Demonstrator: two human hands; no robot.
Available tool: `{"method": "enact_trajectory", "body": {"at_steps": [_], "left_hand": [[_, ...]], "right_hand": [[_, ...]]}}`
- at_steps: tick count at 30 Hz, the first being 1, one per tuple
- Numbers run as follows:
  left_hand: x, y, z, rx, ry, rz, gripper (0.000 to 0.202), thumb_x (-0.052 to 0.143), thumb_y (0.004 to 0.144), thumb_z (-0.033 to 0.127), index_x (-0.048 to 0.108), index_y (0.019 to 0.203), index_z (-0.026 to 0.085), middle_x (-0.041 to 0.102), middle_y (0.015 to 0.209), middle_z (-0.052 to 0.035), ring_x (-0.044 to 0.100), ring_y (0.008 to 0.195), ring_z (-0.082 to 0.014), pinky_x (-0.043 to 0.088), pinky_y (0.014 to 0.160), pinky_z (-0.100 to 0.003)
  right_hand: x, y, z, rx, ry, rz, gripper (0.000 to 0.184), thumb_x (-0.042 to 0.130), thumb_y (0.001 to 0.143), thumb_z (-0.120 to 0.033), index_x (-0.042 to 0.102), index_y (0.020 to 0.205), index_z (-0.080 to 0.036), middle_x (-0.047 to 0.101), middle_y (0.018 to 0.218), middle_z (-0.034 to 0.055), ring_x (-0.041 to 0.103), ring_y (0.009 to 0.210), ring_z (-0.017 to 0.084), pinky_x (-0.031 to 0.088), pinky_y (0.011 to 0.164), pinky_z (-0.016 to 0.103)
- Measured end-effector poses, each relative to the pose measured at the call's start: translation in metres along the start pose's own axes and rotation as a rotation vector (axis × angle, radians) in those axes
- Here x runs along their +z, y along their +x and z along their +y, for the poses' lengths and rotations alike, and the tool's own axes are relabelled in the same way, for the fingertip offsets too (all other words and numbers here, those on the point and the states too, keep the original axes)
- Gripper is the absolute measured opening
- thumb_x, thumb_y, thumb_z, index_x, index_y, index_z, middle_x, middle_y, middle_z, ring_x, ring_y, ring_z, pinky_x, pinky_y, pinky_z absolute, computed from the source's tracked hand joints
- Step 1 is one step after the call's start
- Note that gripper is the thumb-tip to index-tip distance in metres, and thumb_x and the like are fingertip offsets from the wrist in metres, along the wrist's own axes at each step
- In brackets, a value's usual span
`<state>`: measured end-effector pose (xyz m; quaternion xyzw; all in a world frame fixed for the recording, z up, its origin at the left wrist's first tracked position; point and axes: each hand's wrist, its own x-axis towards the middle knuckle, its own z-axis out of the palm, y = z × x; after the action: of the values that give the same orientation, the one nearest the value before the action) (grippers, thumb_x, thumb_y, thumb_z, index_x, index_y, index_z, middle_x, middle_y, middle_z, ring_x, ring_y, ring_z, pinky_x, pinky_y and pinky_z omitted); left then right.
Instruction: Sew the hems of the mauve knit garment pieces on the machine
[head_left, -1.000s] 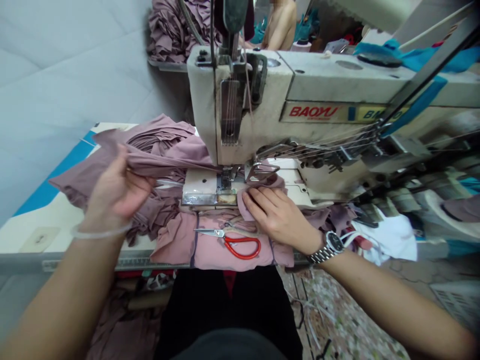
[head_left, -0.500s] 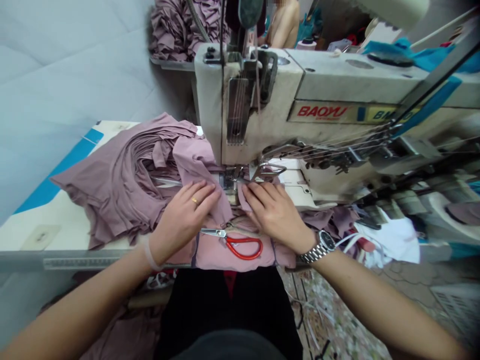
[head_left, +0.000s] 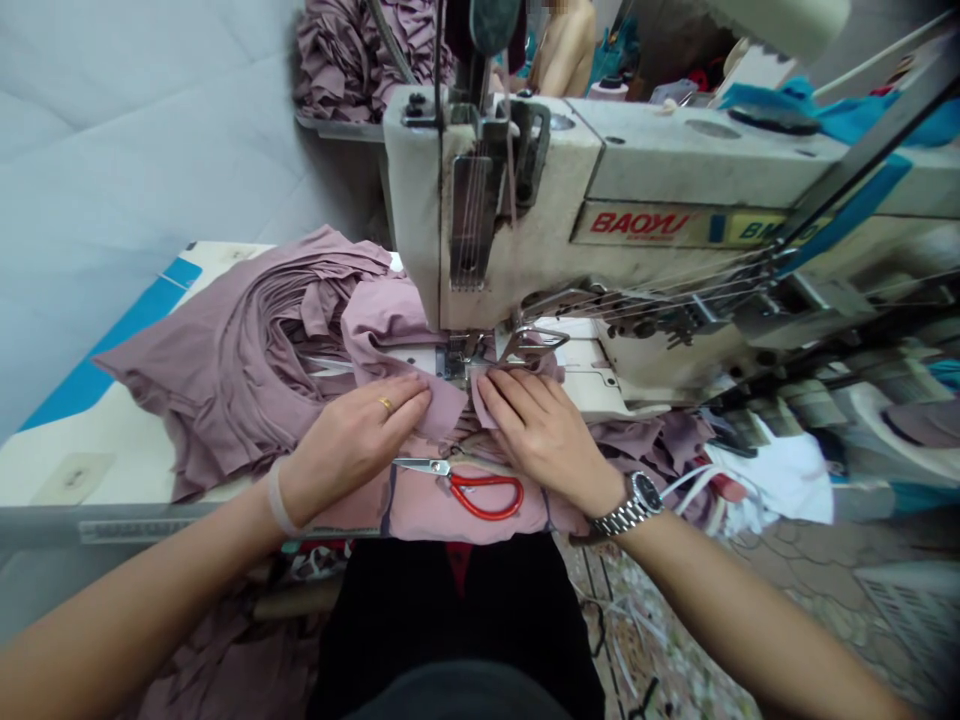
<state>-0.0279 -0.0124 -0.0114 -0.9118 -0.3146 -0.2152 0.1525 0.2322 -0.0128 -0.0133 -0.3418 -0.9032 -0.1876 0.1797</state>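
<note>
My left hand (head_left: 371,425) is closed on the edge of a mauve fabric piece (head_left: 386,325), to the left of the needle area of a sewing machine (head_left: 517,250). My right hand (head_left: 540,430) has its fingers over another bit of mauve fabric (head_left: 485,405), just right of the presser foot (head_left: 471,348); its thumb is hidden. Between my wrists, scissors with red handles (head_left: 480,492) lie on a pink padded cloth (head_left: 427,510) at the table's front edge. A thick bundle of mauve fabric pieces (head_left: 232,350) lies left of my left hand.
Behind the machine, a bin (head_left: 341,128) is heaped with mauve fabric, and part of another person (head_left: 566,50) shows. Threads run along the machine arm. White cloth (head_left: 795,480) hangs at the right. A tiled wall (head_left: 135,120) bounds the left side.
My left hand has shifted slightly left and down, and the end of the fabric by it now lies flatter. My right hand stays by the presser foot. The view has moved a little.
</note>
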Motion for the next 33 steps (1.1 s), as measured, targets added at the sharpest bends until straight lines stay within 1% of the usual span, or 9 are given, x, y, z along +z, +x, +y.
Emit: {"method": "enact_trajectory", "body": {"at_steps": [3,5,7,9,12,17,22,28,33], "left_hand": [[-0.005,0.002,0.007,-0.038,0.062,-0.064,0.039,0.047,0.093,0.011,0.055,0.131,0.016,0.059,0.127,-0.0173,0.058,0.117,-0.0302,0.053,0.095,-0.046],[-0.008,0.006,0.014,-0.044,0.072,-0.061,0.037,0.05,0.092,0.012,0.058,0.128,0.013,0.057,0.128,-0.0198,0.054,0.12,-0.034,0.05,0.096,-0.05],[-0.008,0.01,0.021,-0.042,0.068,-0.053,0.033,0.047,0.092,0.01,0.06,0.123,0.008,0.057,0.126,-0.0201,0.054,0.118,-0.0324,0.051,0.096,-0.047],[-0.007,0.013,0.025,-0.054,0.067,-0.087,0.036,0.044,0.092,0.008,0.058,0.125,0.007,0.058,0.125,-0.0188,0.056,0.113,-0.0289,0.052,0.093,-0.042],[-0.003,0.014,0.028,-0.11,0.099,-0.149,0.043,0.045,0.092,0.01,0.051,0.135,0.01,0.058,0.125,-0.0179,0.056,0.11,-0.0288,0.051,0.087,-0.042],[0.003,0.017,0.032,-0.152,0.097,-0.116,0.04,0.046,0.093,0.012,0.054,0.132,0.008,0.057,0.13,-0.0178,0.055,0.113,-0.0287,0.048,0.089,-0.041],[0.003,0.019,0.035,-0.162,0.108,-0.091,0.037,0.044,0.093,0.011,0.057,0.127,0.007,0.058,0.13,-0.0175,0.056,0.113,-0.028,0.047,0.089,-0.041],[0.004,0.018,0.033,-0.174,0.088,-0.11,0.043,0.047,0.092,0.013,0.052,0.134,0.007,0.057,0.131,-0.0161,0.055,0.114,-0.0275,0.045,0.091,-0.04],[0.004,0.018,0.033,-0.172,0.083,-0.101,0.042,0.047,0.092,0.013,0.053,0.133,0.007,0.057,0.131,-0.0163,0.054,0.115,-0.0275,0.045,0.09,-0.04]], "right_hand": [[-0.002,0.002,-0.004,0.033,-0.041,0.007,0.037,0.053,0.092,-0.017,0.057,0.127,-0.003,0.062,0.124,0.019,0.055,0.11,0.031,0.048,0.084,0.044],[-0.001,0.004,-0.007,0.008,-0.041,0.044,0.034,0.054,0.091,-0.015,0.059,0.123,-0.002,0.062,0.124,0.0184,0.055,0.111,0.03,0.048,0.087,0.043],[0.001,0.004,-0.009,-0.032,-0.01,0.074,0.032,0.053,0.091,-0.012,0.06,0.12,-0.002,0.063,0.124,0.0178,0.055,0.113,0.028,0.048,0.092,0.042],[0.004,0.004,-0.011,-0.029,0.039,0.087,0.031,0.053,0.091,-0.011,0.06,0.12,-0.002,0.063,0.123,0.0176,0.056,0.113,0.027,0.048,0.095,0.041],[0.007,0.004,-0.015,0.055,0.111,0.103,0.033,0.052,0.092,-0.015,0.059,0.122,-0.002,0.063,0.124,0.0179,0.056,0.115,0.027,0.05,0.095,0.042],[0.01,0.01,-0.026,0.198,0.248,0.132,0.033,0.05,0.094,-0.017,0.059,0.123,-0.003,0.063,0.125,0.0173,0.055,0.118,0.026,0.049,0.102,0.043],[0.009,0.014,-0.033,0.16,0.204,0.076,0.034,0.048,0.095,-0.017,0.059,0.124,-0.003,0.061,0.128,0.0186,0.053,0.12,0.028,0.049,0.102,0.045],[0.007,0.014,-0.03,0.126,0.138,0.057,0.034,0.049,0.095,-0.018,0.06,0.122,0.0,0.06,0.128,0.0194,0.054,0.118,0.03,0.05,0.099,0.045],[0.008,0.012,-0.027,0.116,0.157,0.058,0.036,0.048,0.095,-0.016,0.057,0.125,-0.001,0.059,0.129,0.0203,0.052,0.12,0.03,0.05,0.099,0.046]]}}
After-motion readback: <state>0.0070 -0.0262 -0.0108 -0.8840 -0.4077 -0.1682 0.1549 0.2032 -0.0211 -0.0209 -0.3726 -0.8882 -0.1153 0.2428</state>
